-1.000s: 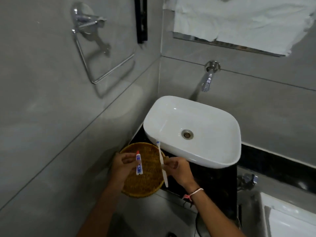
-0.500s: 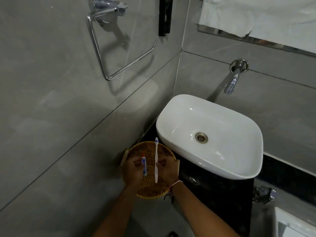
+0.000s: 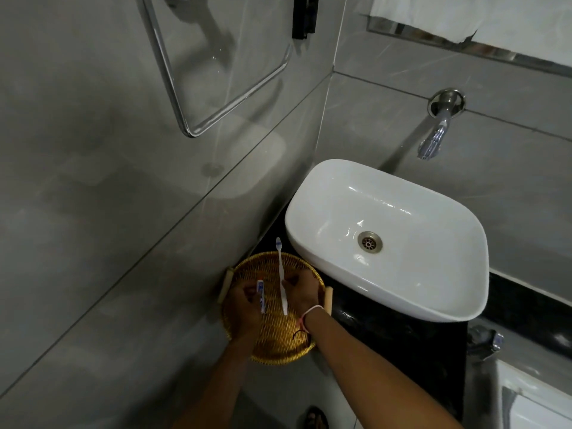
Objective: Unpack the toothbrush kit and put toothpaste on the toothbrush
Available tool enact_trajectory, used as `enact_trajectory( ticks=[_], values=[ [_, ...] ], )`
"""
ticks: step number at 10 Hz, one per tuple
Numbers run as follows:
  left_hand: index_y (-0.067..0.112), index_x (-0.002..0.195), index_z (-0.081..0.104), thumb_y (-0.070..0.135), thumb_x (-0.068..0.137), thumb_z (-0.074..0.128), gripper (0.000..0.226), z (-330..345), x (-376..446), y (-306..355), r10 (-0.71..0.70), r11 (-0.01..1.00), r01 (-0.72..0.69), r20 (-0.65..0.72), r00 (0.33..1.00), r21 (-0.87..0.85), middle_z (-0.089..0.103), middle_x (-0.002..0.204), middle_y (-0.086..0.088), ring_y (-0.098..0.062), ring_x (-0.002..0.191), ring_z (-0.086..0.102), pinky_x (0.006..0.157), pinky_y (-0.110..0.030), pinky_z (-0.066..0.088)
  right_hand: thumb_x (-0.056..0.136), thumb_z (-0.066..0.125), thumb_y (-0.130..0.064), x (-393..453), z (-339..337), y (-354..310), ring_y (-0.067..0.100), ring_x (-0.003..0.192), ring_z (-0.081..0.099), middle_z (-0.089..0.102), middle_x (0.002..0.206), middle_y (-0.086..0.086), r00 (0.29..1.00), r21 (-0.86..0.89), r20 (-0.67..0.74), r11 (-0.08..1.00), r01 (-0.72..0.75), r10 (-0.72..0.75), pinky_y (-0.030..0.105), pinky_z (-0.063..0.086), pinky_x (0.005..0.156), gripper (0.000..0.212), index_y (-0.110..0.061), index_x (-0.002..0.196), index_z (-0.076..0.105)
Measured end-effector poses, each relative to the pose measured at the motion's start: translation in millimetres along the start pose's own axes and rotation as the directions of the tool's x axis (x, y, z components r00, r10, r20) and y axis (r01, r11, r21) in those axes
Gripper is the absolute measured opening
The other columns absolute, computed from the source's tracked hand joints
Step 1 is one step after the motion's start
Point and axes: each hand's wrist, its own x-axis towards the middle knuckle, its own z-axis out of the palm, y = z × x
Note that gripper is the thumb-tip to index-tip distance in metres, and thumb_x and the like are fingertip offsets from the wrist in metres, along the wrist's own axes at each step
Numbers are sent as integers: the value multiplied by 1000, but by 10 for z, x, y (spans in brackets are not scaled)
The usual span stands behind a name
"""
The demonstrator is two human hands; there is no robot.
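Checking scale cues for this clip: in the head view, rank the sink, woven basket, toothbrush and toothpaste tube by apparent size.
Largest to smallest:
1. sink
2. woven basket, partly covered by the hands
3. toothbrush, in the right hand
4. toothpaste tube, in the left hand

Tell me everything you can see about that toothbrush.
The toothbrush is slim and white, plastic by the look of it, with a small head at the far end that shows a touch of blue. No paste is visible on it. The right hand pinches its handle in the lower half, so it points away from the person, over the woven tray. It runs beside the toothpaste tube in the left hand, not touching it.
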Motion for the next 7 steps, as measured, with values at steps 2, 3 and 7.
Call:
enact_trajectory(
  ticks=[2, 3, 7],
  values=[
    [-5, 92, 74, 7, 90, 70, 13, 47, 3, 65, 31, 997, -26, -66, 997, 72, 75, 96, -25, -38, 90, 69, 78, -42, 57, 88, 70, -10, 5, -10, -31, 28, 106, 69, 77, 109, 14, 999, -53, -32, 998, 28, -30, 34, 54, 94, 16, -4, 100, 78],
    [2, 84, 74, 16, 91, 70, 17, 46, -36, 42, 120, 981, -102, -99, 988, 165, 76, 85, -21, -28, 75, 65, 71, -43, 57, 90, 69, -13, -20, -31, -1, 26, 103, 70, 77, 107, 12, 998, -74, -34, 996, 54, -57, 32, 54, 92, 16, -6, 100, 78],
    [8, 72, 66, 21, 100, 57, 32, -27, -208, 78, 286, 953, -284, -3, 958, 105, 68, 71, -11, -18, 64, 58, 66, -37, 50, 96, 56, -21, -356, -234, -26, 24, 108, 62, 69, 106, 2, 958, -358, -28, 897, 258, -287, 45, 47, 94, 11, -19, 97, 67]
  ],
)
